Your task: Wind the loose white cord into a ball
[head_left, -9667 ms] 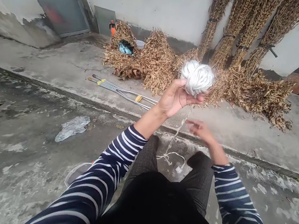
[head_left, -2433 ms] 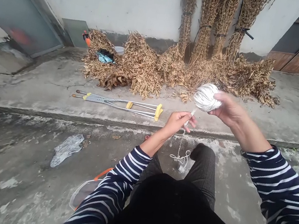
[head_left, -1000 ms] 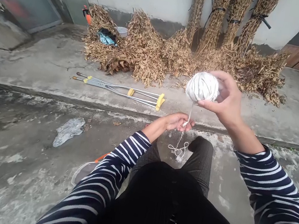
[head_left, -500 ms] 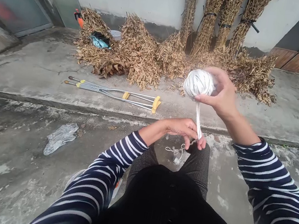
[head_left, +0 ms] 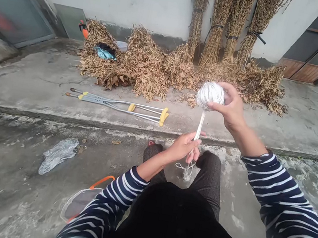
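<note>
A ball of white cord [head_left: 211, 95] is held up in front of me by my right hand [head_left: 231, 107], its thumb below and its fingers round the far side. From the ball's underside several white strands [head_left: 200, 124] run down close together, taut, to my left hand [head_left: 186, 147]. That hand is closed round the strands just above my knees. Below it, a loose, tangled end of the cord [head_left: 187, 173] dangles between my legs.
A pair of crutches [head_left: 115, 104] lies on the raised concrete step. Behind are heaps of dried stalks [head_left: 149, 66] and tied bundles [head_left: 217, 27] against the wall. A clear plastic bag [head_left: 59, 155] and an orange-handled bag [head_left: 81, 201] lie at the left.
My left hand has shifted left and turned, its fingers now curled round the strands. The ball stays in my right hand, slightly lower in view. More of the orange-handled bag shows.
</note>
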Demonstrator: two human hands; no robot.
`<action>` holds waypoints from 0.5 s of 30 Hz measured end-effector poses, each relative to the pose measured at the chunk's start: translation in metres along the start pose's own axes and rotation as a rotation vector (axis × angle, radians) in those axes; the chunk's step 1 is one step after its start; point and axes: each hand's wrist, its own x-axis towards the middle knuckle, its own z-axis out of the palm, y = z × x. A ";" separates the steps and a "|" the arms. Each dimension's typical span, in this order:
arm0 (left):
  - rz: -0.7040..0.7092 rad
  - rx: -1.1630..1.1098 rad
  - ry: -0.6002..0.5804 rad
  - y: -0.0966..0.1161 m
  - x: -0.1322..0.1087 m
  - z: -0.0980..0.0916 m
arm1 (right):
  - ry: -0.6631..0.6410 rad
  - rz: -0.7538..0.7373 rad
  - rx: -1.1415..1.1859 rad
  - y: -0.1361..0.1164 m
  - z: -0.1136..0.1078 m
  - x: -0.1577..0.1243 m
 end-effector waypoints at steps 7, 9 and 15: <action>-0.015 -0.103 0.004 -0.005 -0.001 -0.012 | 0.013 0.276 0.126 0.012 -0.011 0.007; -0.016 -0.139 0.011 0.000 -0.004 -0.012 | -0.001 0.173 -0.064 0.021 -0.014 0.005; -0.059 -0.208 0.029 0.014 -0.006 -0.013 | -0.149 -0.121 -0.428 0.048 -0.012 -0.014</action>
